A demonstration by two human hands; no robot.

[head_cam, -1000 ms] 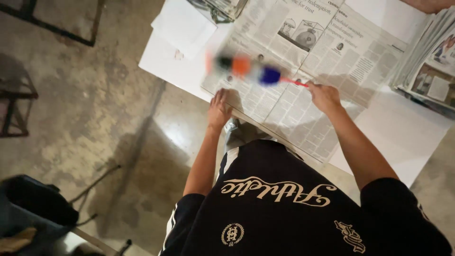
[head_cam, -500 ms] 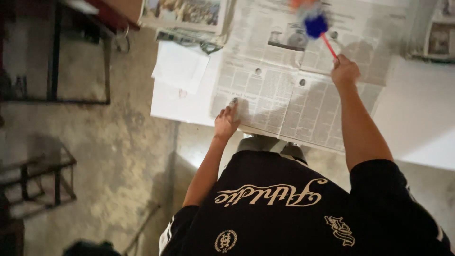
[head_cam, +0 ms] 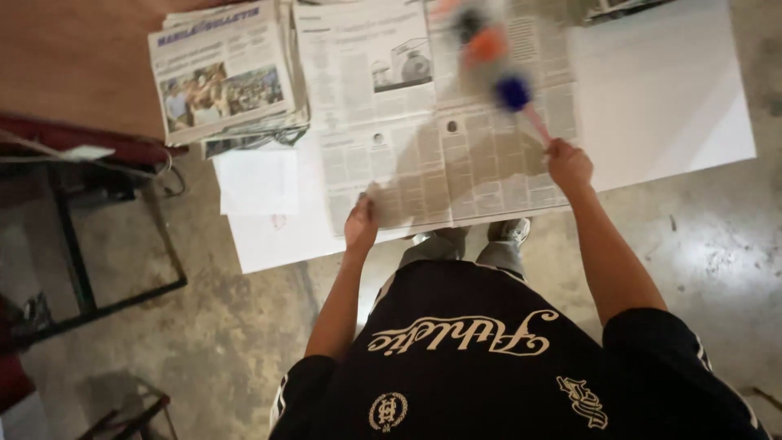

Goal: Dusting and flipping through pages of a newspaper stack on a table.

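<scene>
White table [head_cam: 668, 98], right hand [head_cam: 568, 163] gripping duster [head_cam: 497, 69]

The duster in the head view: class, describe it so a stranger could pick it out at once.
Find the white table, then the open newspaper spread across it. Above that sheet the right hand grips a thin pink handle; its duster is the only blurred thing there, with orange and blue tufts.

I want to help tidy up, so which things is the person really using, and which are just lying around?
In use:
- colourful duster, gripped by the right hand
- open newspaper, held flat by the left hand

Lying about:
- folded newspaper stack
- white paper sheet
- dark metal frame
</scene>
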